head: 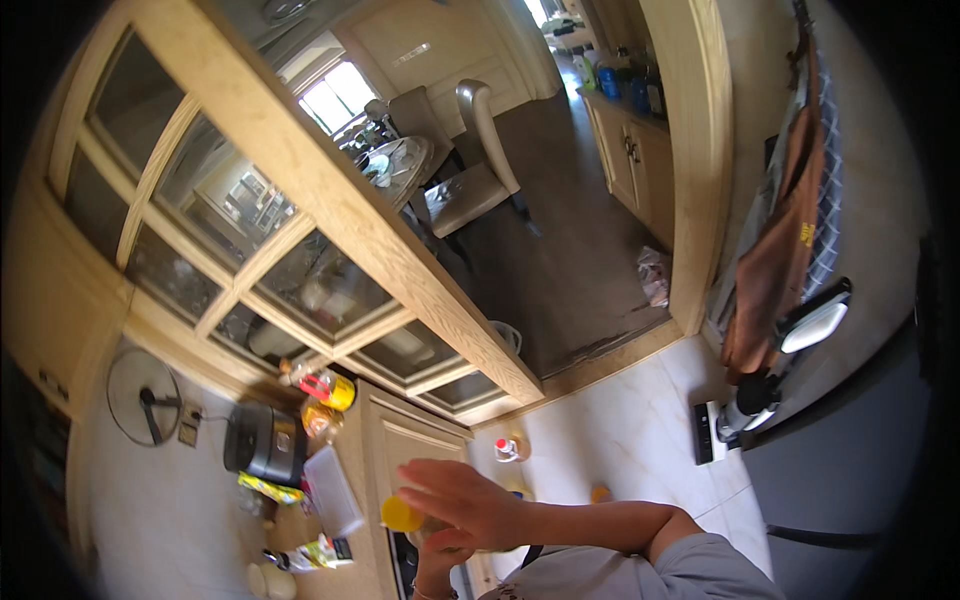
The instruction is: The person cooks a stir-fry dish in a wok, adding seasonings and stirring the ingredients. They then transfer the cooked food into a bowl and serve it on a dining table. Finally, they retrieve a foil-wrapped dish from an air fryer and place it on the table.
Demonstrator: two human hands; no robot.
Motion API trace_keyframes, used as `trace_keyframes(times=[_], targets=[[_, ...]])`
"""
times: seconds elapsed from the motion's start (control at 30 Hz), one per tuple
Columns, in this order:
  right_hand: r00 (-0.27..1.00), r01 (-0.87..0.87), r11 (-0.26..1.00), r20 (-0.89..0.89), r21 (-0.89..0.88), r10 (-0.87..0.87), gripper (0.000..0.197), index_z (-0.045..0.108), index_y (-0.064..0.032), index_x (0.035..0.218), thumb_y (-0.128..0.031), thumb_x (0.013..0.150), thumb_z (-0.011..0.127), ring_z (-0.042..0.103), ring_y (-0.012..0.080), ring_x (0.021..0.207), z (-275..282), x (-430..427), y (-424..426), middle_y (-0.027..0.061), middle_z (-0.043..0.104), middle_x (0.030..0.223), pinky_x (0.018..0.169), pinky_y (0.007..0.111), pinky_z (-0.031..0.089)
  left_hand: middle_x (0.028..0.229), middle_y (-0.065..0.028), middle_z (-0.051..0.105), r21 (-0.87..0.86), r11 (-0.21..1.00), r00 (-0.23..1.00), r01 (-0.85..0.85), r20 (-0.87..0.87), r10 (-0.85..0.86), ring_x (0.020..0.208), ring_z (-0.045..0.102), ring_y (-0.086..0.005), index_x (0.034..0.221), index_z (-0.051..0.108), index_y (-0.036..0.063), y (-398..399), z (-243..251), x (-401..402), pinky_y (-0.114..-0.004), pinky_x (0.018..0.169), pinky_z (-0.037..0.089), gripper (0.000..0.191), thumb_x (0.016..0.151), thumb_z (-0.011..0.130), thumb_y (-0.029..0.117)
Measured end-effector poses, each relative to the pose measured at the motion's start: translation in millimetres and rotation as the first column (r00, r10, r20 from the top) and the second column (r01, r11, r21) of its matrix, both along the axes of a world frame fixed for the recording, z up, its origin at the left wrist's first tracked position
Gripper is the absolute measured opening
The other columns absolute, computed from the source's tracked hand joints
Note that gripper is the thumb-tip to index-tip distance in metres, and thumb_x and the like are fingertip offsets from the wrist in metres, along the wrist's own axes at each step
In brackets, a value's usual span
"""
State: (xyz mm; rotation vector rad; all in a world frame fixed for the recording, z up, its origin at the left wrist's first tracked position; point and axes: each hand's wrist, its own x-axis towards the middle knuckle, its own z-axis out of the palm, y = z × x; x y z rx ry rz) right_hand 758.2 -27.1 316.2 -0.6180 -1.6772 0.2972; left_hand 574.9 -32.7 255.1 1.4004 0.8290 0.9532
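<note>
A clear container with a yellow cap (401, 514), seemingly a bottle, is at my hands near the bottom centre. My right hand (469, 501) reaches in from the right, its fingers extended beside and over the cap; whether they grip it is unclear. Below it, my left hand (441, 561), with a band at the wrist, is closed around the container's lower part. Most of the container is hidden by the hands. Left of them, a translucent plastic tray or lid (333, 491) lies on the counter (367, 450).
On the counter stand a dark appliance (266, 444), a yellow bottle with a red handle (336, 390) and packets (315, 556). A red-capped bottle (510, 450) stands on the floor. A glazed wooden door (337, 202) rises ahead. Cloths (780, 247) and a stick vacuum (750, 412) are at right.
</note>
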Motion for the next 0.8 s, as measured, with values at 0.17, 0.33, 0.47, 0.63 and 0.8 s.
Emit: trace_keyframes(times=[0.17,0.33,0.47,0.63,0.8], targets=[[0.982,-0.017,0.983,-0.187,-0.180,-0.017,0.069,0.039,-0.0042,0.128,-0.031,0.073,0.071,0.041,0.0322,0.114,-46.2,64.8,77.1,0.0177,0.042,0.123,0.094,0.038,0.037,0.118,-0.0187,0.047,0.087,0.992,0.986,-0.089,0.151,0.075,0.110,0.048,-0.0276,0.128,0.027,0.0050,106.0,23.0,52.6,-0.038,0.093,0.041,0.097,0.053,0.084,0.026],[0.992,-0.020,0.913,-0.125,-0.407,-0.034,0.068,0.042,-0.0040,0.126,-0.029,0.071,0.073,0.046,0.0312,0.108,-98.0,110.6,153.8,0.0165,0.046,0.119,0.091,0.037,0.040,0.119,-0.0205,0.045,0.239,0.955,0.984,-0.174,0.009,0.177,0.108,0.048,-0.0287,0.129,0.023,0.0083,183.3,20.3,78.6,-0.038,0.093,0.041,0.099,0.051,0.083,0.022],[0.983,-0.172,0.865,-0.033,-0.472,0.178,0.077,0.040,-0.0045,0.128,-0.030,0.065,0.077,0.042,0.0328,0.114,-99.8,143.8,217.2,0.0172,0.044,0.122,0.096,0.039,0.037,0.119,-0.0178,0.045,0.217,0.938,0.958,-0.271,-0.033,0.284,0.110,0.046,-0.0266,0.128,0.025,0.0092,217.1,27.3,117.7,-0.038,0.094,0.039,0.096,0.051,0.080,0.016],[0.911,-0.323,0.811,0.071,-0.489,0.406,0.089,0.026,-0.0082,0.136,-0.027,0.065,0.077,0.035,0.0348,0.119,-96.0,173.7,282.0,0.0173,0.036,0.131,0.100,0.042,0.031,0.118,-0.0187,0.045,0.210,0.928,0.944,-0.307,-0.057,0.325,0.108,0.048,-0.0272,0.129,0.023,0.0100,254.8,43.3,157.6,-0.038,0.094,0.039,0.097,0.050,0.080,0.012],[0.804,-0.432,0.638,0.048,-0.637,0.592,0.093,0.024,-0.0081,0.137,-0.028,0.064,0.078,0.035,0.0352,0.120,-92.0,189.1,316.6,0.0194,0.038,0.130,0.101,0.042,0.030,0.118,-0.0223,0.045,0.187,0.889,0.908,-0.417,0.121,0.401,0.107,0.048,-0.0312,0.130,0.024,0.0128,260.1,73.6,202.8,-0.041,0.091,0.041,0.100,0.048,0.082,0.012]])
